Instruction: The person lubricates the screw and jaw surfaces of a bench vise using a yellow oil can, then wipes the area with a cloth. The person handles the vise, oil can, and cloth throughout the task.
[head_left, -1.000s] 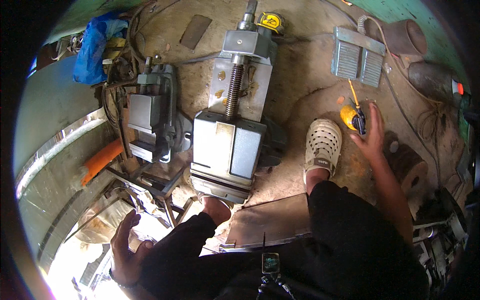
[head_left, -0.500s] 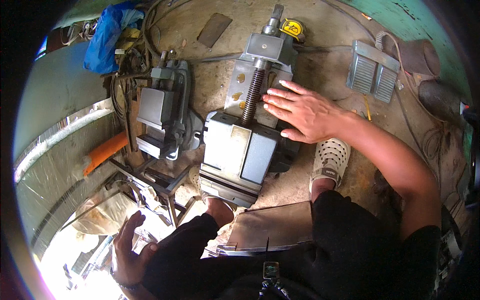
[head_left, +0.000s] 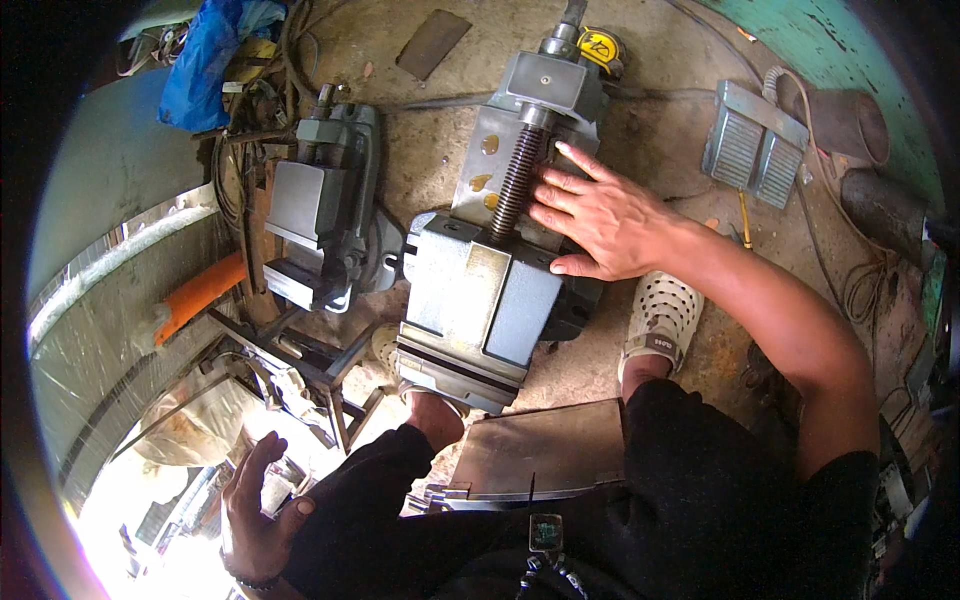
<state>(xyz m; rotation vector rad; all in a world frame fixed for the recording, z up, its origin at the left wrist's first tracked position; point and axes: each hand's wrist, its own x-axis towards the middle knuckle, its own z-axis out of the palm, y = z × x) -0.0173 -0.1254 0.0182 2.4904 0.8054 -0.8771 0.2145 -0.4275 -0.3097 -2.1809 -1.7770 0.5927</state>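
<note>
A large grey machine vise (head_left: 480, 300) lies on the dirt floor, its threaded screw (head_left: 515, 185) running away from me. My right hand (head_left: 595, 215) rests flat on the vise beside the screw, fingers spread, holding nothing. My left hand (head_left: 255, 505) hangs low at the lower left with fingers apart, empty, near a metal frame. My feet in pale perforated clogs (head_left: 660, 315) stand on either side of the vise.
A second, smaller vise (head_left: 320, 205) lies to the left. A grey double foot pedal (head_left: 750, 145) and cables are at the upper right, a yellow tape measure (head_left: 600, 45) beyond the vise, blue cloth (head_left: 210, 60) upper left, an orange handle (head_left: 200, 295) at left.
My right hand left the yellow tool on the right, swung left over the vise and now lies flat on it beside the screw. The view shifted slightly.
</note>
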